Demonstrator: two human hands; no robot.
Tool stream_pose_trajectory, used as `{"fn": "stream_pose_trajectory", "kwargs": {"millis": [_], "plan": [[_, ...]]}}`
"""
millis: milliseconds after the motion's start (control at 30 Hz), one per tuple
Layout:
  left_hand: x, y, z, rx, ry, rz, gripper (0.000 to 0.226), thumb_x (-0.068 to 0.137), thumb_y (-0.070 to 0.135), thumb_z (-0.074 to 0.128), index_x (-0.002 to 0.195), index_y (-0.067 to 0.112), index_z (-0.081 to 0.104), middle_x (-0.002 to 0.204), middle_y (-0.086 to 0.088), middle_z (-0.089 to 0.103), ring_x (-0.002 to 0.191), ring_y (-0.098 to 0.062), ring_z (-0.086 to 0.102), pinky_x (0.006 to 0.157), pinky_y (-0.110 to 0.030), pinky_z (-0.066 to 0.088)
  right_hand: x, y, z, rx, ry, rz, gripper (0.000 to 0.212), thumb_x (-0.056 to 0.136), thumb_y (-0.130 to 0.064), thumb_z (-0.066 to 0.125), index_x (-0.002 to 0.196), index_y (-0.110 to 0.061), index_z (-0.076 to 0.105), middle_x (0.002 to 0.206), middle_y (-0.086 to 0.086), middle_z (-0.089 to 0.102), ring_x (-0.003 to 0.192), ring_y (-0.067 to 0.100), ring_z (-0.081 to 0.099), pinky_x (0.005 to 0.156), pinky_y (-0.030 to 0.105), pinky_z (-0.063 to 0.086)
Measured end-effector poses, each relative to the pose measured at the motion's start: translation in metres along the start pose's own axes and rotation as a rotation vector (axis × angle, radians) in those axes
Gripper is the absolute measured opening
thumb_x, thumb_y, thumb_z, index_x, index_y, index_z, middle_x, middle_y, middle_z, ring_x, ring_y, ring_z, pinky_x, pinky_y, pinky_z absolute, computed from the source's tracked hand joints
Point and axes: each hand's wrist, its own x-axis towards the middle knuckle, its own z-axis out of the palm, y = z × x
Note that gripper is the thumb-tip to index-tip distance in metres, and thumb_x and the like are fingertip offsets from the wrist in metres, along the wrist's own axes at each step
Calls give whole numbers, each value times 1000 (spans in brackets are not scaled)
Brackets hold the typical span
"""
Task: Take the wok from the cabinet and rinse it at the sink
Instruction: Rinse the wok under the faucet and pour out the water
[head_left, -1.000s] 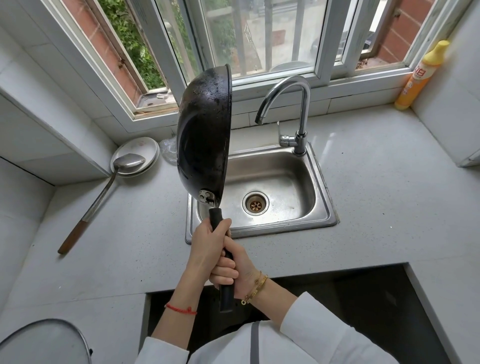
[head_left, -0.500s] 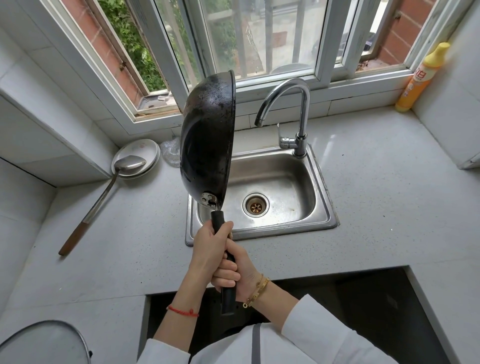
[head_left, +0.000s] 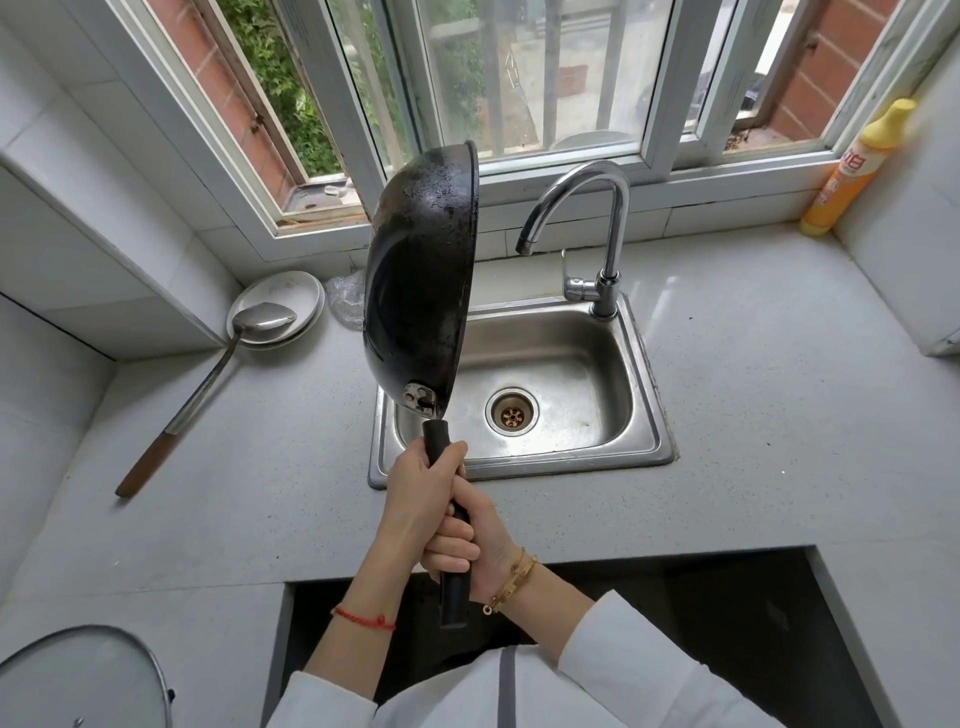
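We see a black wok (head_left: 418, 280) held on edge at the centre of the frame, its rounded, soot-roughened underside facing left and its thin rim facing right, above the left edge of the stainless steel sink (head_left: 644, 426). Our left hand (head_left: 423, 493) wraps around the upper part of the smooth black handle (head_left: 453, 592), and our right hand (head_left: 470, 548) clamps around it just below, fingers curled tight. A curved chrome faucet (head_left: 597, 228) rises behind the basin, its spout to the right of the wok. At left, a long steel ladle (head_left: 208, 384) with a wooden grip rests its bowl on a white plate (head_left: 291, 291) on the speckled grey countertop (head_left: 779, 415). A yellow plastic bottle (head_left: 857, 166) stands at upper right, and a glass lid (head_left: 78, 675) shows at lower left.
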Motion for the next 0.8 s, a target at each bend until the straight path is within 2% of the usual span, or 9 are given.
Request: {"fn": "stream_pose_trajectory", "kwargs": {"millis": [367,600,800], "plan": [[0,0,1,0,10,-1,22,89,27,61,78,8,55,64,-5,53,58,-16,51,58,-30,47,0,-2,0,-2,-1,12,51,52,-37,92,41,-18,46,28,-6,41,19,6,38,23,13,28],[1,-1,2,14,9,-2,24,89,29,61,78,8,55,66,-7,53,59,-18,51,61,-34,47,-2,-3,1,1,-7,12,50,54,-34,91,41,-17,46,28,-6,41,19,6,38,23,13,29],[0,-1,2,10,12,4,23,89,28,61,79,8,56,66,-8,54,58,-18,51,60,-33,48,-5,-4,2,10,31,13,43,69,-36,72,41,-17,46,28,-6,41,19,6,38,22,14,29]]}}
